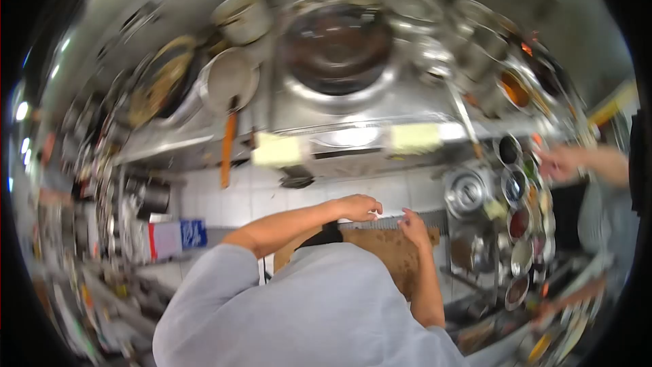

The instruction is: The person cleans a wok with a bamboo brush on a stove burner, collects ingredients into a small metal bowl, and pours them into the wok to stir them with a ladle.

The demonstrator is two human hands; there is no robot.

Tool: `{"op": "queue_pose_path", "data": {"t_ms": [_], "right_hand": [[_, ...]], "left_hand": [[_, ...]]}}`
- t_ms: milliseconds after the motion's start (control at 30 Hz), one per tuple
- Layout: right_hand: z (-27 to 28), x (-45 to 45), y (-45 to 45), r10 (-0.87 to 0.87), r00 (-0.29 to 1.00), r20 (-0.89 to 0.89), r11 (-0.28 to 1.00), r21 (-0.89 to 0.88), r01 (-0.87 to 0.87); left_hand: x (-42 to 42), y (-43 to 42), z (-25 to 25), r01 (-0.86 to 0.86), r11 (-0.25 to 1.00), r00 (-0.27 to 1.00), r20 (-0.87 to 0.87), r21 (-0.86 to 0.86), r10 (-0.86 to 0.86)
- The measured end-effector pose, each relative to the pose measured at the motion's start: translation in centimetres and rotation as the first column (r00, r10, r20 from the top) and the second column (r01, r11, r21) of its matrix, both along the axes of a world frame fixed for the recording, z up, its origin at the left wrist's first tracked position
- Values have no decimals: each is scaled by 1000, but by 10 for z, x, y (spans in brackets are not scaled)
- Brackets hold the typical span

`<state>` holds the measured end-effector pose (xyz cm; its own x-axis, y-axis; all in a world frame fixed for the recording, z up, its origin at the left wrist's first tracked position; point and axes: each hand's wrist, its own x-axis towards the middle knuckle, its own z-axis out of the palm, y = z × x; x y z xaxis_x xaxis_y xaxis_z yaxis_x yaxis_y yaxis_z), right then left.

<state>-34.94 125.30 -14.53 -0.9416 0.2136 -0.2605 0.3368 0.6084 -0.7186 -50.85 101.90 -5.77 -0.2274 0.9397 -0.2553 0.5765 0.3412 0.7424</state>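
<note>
My left hand (360, 208) is in front of my body, below the stove edge, its fingers loosely bent and apart. A small white spot shows by its fingertips; I cannot tell what it is. To its right, my right hand (414, 228) is raised with its fingers apart and nothing visible in it. Neither hand touches the stove. Nearest ahead of them are two pale yellow folded cloths (280, 150) on the stove's front edge. Behind these, a large dark wok (338, 47) sits on the steel range.
A pan with an orange handle (229, 146) juts over the front edge at left. A ladle (464, 117) lies at right. Several seasoning bowls (520, 223) line the right side, where another person's hand (562, 162) reaches in. A brown apron (380, 248) hangs below me.
</note>
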Motion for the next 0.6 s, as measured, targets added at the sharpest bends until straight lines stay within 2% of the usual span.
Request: {"op": "queue_pose_path", "data": {"t_ms": [67, 133, 167, 200, 233, 267, 300, 367, 400, 433, 500, 567, 600], "right_hand": [[-17, -46, -23, 127, 992, 20, 989, -75, -125], [-30, -81, -43, 241, 970, 40, 947, -227, -226], [-34, -101, -59, 268, 963, 38, 938, -236, -252], [-36, -123, -85, 411, 911, 36, 855, -361, -372], [-32, -142, -115, 533, 846, 16, 747, -479, -461], [-18, -167, -150, 561, 827, -33, 681, -550, -483], [-1, -196, -187, 590, 803, -83, 610, -606, -511], [6, -251, -264, 568, 770, -289, 504, -618, -604], [17, -278, -303, 569, 772, -283, 527, -595, -606], [26, -300, -340, 569, 776, -274, 552, -571, -607], [24, -339, -414, 420, 844, -335, 601, -594, -535], [21, -377, -476, 419, 892, -172, 768, -458, -449], [16, -387, -502, 345, 926, -152, 853, -362, -377]], "left_hand": [[-41, -57, 14, -90, 993, 995, 43, -81, 93], [-72, -116, 8, -465, 885, 882, -82, 9, 464], [-93, -152, -9, -657, 707, 702, -130, 260, 700], [-110, -182, 8, -856, 421, 365, -225, 301, 903], [-143, -234, 3, -625, 370, 149, -359, 688, 921], [-147, -260, 52, -858, 146, 44, -213, 492, 976], [-162, -325, 16, -865, 129, -77, -381, 485, 921], [-157, -427, -63, -946, -143, -267, -451, 290, 852], [-154, -452, -88, -935, -354, -352, -141, 12, 925], [-148, -467, -104, -847, -428, -490, 153, -316, 858], [-140, -463, -94, -868, -80, -366, 522, -491, 770], [-143, -450, -85, -909, -41, -349, 702, -415, 620], [-147, -446, -77, -928, 8, -284, 720, -373, 633]]}}
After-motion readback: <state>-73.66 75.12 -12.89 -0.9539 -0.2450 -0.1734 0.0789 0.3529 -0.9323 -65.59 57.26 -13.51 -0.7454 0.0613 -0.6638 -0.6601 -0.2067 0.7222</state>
